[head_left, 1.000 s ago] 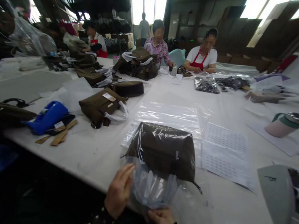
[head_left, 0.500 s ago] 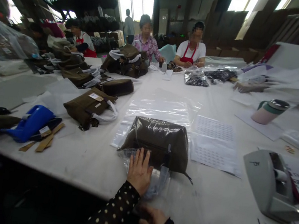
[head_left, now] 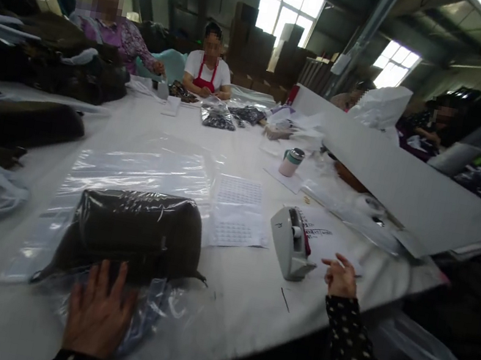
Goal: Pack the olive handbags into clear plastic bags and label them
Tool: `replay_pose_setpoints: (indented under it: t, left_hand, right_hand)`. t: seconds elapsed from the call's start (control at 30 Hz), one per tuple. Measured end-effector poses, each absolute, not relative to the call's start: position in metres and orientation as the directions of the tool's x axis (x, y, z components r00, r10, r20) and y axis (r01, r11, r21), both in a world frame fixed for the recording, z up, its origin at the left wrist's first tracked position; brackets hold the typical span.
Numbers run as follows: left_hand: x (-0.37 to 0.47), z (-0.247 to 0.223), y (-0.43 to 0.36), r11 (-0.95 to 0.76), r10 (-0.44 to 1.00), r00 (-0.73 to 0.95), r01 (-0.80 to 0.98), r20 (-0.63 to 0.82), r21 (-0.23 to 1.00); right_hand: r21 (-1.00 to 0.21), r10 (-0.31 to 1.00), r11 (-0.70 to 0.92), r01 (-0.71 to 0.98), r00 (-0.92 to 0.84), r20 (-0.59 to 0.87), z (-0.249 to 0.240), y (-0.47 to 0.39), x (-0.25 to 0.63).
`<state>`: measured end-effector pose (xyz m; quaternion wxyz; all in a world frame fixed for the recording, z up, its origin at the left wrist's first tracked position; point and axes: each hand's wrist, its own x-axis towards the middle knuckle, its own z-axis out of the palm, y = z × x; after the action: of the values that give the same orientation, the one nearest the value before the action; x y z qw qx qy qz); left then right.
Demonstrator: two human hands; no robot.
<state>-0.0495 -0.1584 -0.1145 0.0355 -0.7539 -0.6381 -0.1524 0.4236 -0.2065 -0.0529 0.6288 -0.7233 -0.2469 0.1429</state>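
My left hand (head_left: 100,307) lies flat, fingers spread, on the folded clear plastic at the near side of a dark olive bag (head_left: 139,227). The bag is wrapped in a shiny clear plastic bag (head_left: 175,311), which bunches under my palm. Over at the right, my right hand (head_left: 341,276) is raised beside a grey tape dispenser (head_left: 287,244), just right of its front end. Its index finger and thumb point toward the dispenser, the other fingers partly curled, and I see nothing in it.
Flat clear plastic bags (head_left: 140,165) lie under and behind the wrapped bag. Printed label sheets (head_left: 237,210) lie between it and the dispenser. A pink and green cup (head_left: 291,162) stands farther back. Olive bags (head_left: 13,118) fill the left side. Two co-workers sit across the table.
My view has turned to the right. My right hand has moved from the table's near edge to beside the tape dispenser. My left hand stays on the wrapped bag's plastic.
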Motion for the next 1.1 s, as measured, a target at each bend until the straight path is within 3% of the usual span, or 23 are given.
replay_pose_setpoints:
  t: [0.17,0.27,0.33,0.47,0.67,0.77,0.87,0.97,1.03,1.1]
  left_hand:
    - [-0.049,-0.112,-0.160,-0.169,0.950,0.111,0.969,0.291,0.183]
    - [-0.048,-0.111,-0.160,-0.156,0.948,0.096,0.972,0.303,0.178]
    - [-0.047,-0.110,-0.160,-0.166,0.944,0.107,0.972,0.311,0.169]
    - [-0.047,-0.110,-0.160,-0.172,0.943,0.109,0.969,0.315,0.180]
    - [-0.050,-0.118,-0.160,-0.160,0.935,0.065,0.954,0.347,0.253]
    - [-0.051,-0.117,-0.164,-0.163,0.936,0.065,0.952,0.345,0.261]
    - [-0.053,-0.114,-0.167,-0.160,0.933,0.066,0.956,0.352,0.244]
    - [-0.054,-0.112,-0.171,-0.151,0.929,0.052,0.957,0.367,0.246]
    - [-0.055,-0.112,-0.173,-0.145,0.927,0.034,0.951,0.374,0.273]
    - [-0.056,-0.114,-0.174,-0.150,0.924,0.023,0.940,0.381,0.306]
  right_hand:
    - [-0.968,0.627,-0.186,0.171,0.779,0.017,-0.063,-0.178,0.425]
    - [-0.976,0.600,-0.182,0.120,0.800,-0.014,-0.068,-0.194,0.420]
    - [-0.950,0.588,-0.297,0.100,0.803,-0.099,-0.073,-0.211,0.423]
    - [-0.753,0.616,-0.583,0.306,0.770,-0.164,-0.082,-0.236,0.433]
    - [-0.555,0.715,-0.619,0.555,0.691,-0.107,-0.052,-0.241,0.420]
    - [-0.600,0.864,-0.442,0.667,0.496,-0.085,-0.026,-0.208,0.365]
    - [-0.715,0.996,-0.090,0.694,0.055,-0.071,0.002,-0.152,0.273]
    - [-0.721,0.910,0.228,0.655,-0.406,-0.081,0.021,-0.099,0.165]
    - [-0.595,0.773,0.456,0.661,-0.625,-0.102,0.022,-0.074,0.099]
    - [-0.423,0.693,0.608,0.672,-0.709,-0.130,0.011,-0.059,0.047]
